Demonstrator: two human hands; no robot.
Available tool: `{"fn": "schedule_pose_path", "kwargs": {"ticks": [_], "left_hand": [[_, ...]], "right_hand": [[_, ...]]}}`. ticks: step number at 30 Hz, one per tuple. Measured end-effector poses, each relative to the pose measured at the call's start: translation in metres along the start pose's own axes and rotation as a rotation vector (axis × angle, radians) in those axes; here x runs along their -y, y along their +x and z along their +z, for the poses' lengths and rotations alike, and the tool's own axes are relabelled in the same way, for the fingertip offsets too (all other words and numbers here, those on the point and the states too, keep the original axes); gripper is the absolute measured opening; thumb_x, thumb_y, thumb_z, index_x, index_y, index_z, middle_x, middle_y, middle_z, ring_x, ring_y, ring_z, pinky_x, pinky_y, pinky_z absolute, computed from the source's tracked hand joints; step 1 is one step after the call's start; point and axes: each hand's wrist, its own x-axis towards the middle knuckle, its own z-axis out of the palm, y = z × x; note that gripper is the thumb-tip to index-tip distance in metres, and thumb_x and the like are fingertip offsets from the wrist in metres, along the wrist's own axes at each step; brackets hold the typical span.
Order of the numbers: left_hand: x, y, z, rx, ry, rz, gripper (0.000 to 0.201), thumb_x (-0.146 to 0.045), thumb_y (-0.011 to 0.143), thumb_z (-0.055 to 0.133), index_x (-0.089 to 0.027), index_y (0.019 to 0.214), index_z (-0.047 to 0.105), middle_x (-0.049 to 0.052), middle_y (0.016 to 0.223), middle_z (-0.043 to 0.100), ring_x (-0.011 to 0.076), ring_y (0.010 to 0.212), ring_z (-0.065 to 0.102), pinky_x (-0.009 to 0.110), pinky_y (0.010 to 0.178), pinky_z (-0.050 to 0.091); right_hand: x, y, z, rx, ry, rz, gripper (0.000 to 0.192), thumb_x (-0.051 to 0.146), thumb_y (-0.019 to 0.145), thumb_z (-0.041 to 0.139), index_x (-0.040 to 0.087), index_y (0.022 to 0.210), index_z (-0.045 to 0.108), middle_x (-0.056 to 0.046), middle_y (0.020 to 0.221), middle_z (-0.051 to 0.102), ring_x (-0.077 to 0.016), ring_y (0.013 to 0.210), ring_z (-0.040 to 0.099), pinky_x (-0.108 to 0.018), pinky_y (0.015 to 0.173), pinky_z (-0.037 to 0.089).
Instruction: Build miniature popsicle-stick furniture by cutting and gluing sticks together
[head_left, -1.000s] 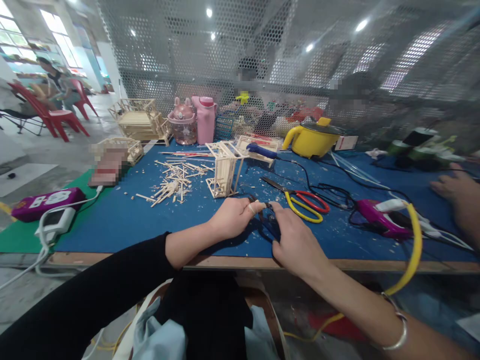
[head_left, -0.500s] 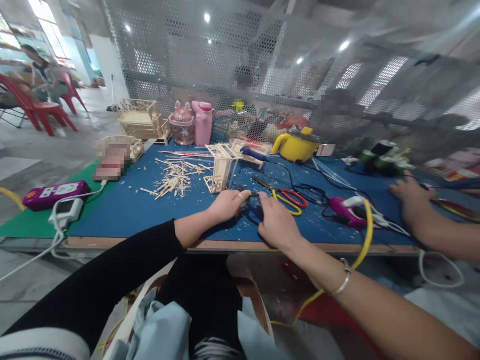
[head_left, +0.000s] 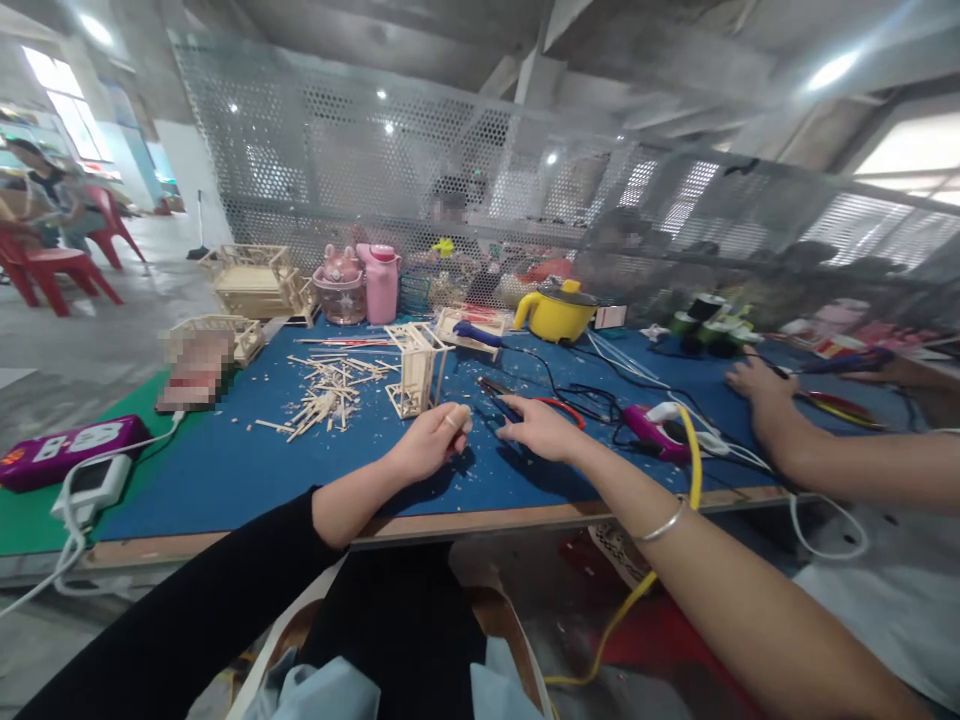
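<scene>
Hands first: your left hand (head_left: pixel 433 443) is curled into a loose fist just above the bench (head_left: pixel 225 450), thumb pinched to forefinger; whether a small stick sits in that pinch is too small to tell. Your right hand (head_left: pixel 541 430) lies flat and reaching, fingers resting on dark-handled pliers (head_left: pixel 501 404) that lie on the blue mat between your two hands, not yet gripped.

Pliers like these look to be steel, so expect them stiff, fairly heavy for their size, and unlikely to slip once you close around both handles near their rear ends. Keep off the jaw end.

Just beyond your left hand stands a stick-built frame (head_left: pixel 415 367), upright, pale and open-sided. It looks very light and fragile; hold it by a corner post, gently. Left of it lies a loose pile of sticks (head_left: pixel 330 385). Red-handled scissors (head_left: pixel 559 408) and a purple glue gun (head_left: pixel 654 428) lie to your right. Another person's hand (head_left: pixel 757 385) rests farther right on the bench.
</scene>
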Motion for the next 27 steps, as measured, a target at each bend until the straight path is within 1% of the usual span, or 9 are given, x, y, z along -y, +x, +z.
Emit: {"fn": "schedule_pose_path", "kwargs": {"ticks": [5,8,12,15,19,21,24,25,27], "left_hand": [[-0.005,-0.009,-0.008,-0.050,-0.336,-0.294,0.051,-0.071,0.084,0.039,-0.020,0.076,0.041,-0.007,0.053,0.044,0.0050,0.039,0.030,0.015,0.037,0.019],[-0.009,-0.011,-0.017,-0.046,-0.555,-0.424,0.056,-0.072,0.084,0.039,-0.018,0.078,0.047,-0.001,0.060,0.054,0.0059,0.044,0.044,0.015,0.039,0.029],[-0.011,-0.010,-0.020,-0.096,-0.665,-0.454,0.064,-0.074,0.086,0.031,-0.015,0.081,0.054,0.006,0.073,0.063,0.0119,0.064,0.061,0.021,0.056,0.048],[-0.012,-0.009,-0.016,-0.125,-0.687,-0.452,0.064,-0.074,0.085,0.034,-0.014,0.084,0.057,0.006,0.074,0.062,0.0126,0.068,0.061,0.023,0.061,0.050],[-0.014,-0.022,-0.016,-0.107,-0.581,-0.435,0.064,-0.075,0.082,0.041,-0.014,0.090,0.058,0.006,0.074,0.062,0.0132,0.066,0.060,0.024,0.059,0.048],[-0.015,-0.034,-0.024,-0.226,-0.423,-0.352,0.052,-0.066,0.084,0.048,-0.016,0.095,0.057,0.003,0.071,0.061,0.0121,0.059,0.058,0.022,0.051,0.044],[-0.016,-0.040,-0.048,-0.664,-0.188,0.036,0.019,-0.036,0.082,0.060,-0.022,0.094,0.053,-0.004,0.066,0.052,0.0077,0.051,0.046,0.019,0.045,0.035],[-0.016,-0.036,-0.058,-0.745,-0.171,0.164,0.018,-0.023,0.076,0.062,-0.023,0.092,0.052,-0.004,0.072,0.053,0.0077,0.057,0.049,0.019,0.050,0.039],[-0.017,-0.020,-0.074,-0.765,-0.136,0.308,0.027,-0.012,0.068,0.060,-0.023,0.091,0.052,-0.002,0.082,0.057,0.0096,0.070,0.054,0.019,0.057,0.042]], "right_hand": [[0.002,0.033,0.017,-0.226,-0.247,0.052,0.070,0.058,0.076,0.062,0.009,0.126,0.055,-0.026,0.133,0.055,-0.0382,0.124,0.047,-0.055,0.102,0.033],[0.019,0.037,0.017,-0.425,-0.260,-0.144,0.046,0.045,0.088,0.052,0.013,0.120,0.062,-0.018,0.123,0.062,-0.0302,0.118,0.053,-0.048,0.101,0.036],[0.039,0.034,0.024,-0.283,-0.015,-0.406,0.026,0.036,0.090,0.056,0.018,0.096,0.073,-0.006,0.087,0.067,-0.0170,0.082,0.061,-0.030,0.078,0.046],[0.046,0.034,0.036,-0.177,0.008,-0.455,0.019,0.032,0.088,0.061,0.020,0.092,0.075,-0.004,0.083,0.065,-0.0159,0.079,0.060,-0.029,0.074,0.045],[0.047,0.034,0.035,-0.186,0.208,-0.439,0.010,0.023,0.084,0.064,0.019,0.080,0.072,-0.002,0.082,0.069,-0.0144,0.079,0.062,-0.028,0.076,0.046],[0.048,0.035,0.027,-0.199,0.313,-0.360,0.007,0.022,0.081,0.064,0.019,0.077,0.069,-0.001,0.079,0.071,-0.0135,0.074,0.063,-0.026,0.072,0.048],[0.052,0.043,0.018,-0.138,0.313,-0.279,0.003,0.018,0.073,0.064,0.018,0.072,0.066,0.001,0.068,0.069,-0.0120,0.061,0.060,-0.024,0.060,0.046],[0.054,0.047,0.018,-0.111,0.292,-0.275,0.003,0.016,0.071,0.064,0.018,0.070,0.066,0.002,0.066,0.068,-0.0114,0.058,0.058,-0.024,0.058,0.045],[0.058,0.054,0.022,-0.091,0.266,-0.273,0.006,0.012,0.068,0.063,0.017,0.069,0.067,0.002,0.063,0.066,-0.0110,0.057,0.057,-0.024,0.058,0.044]]}}
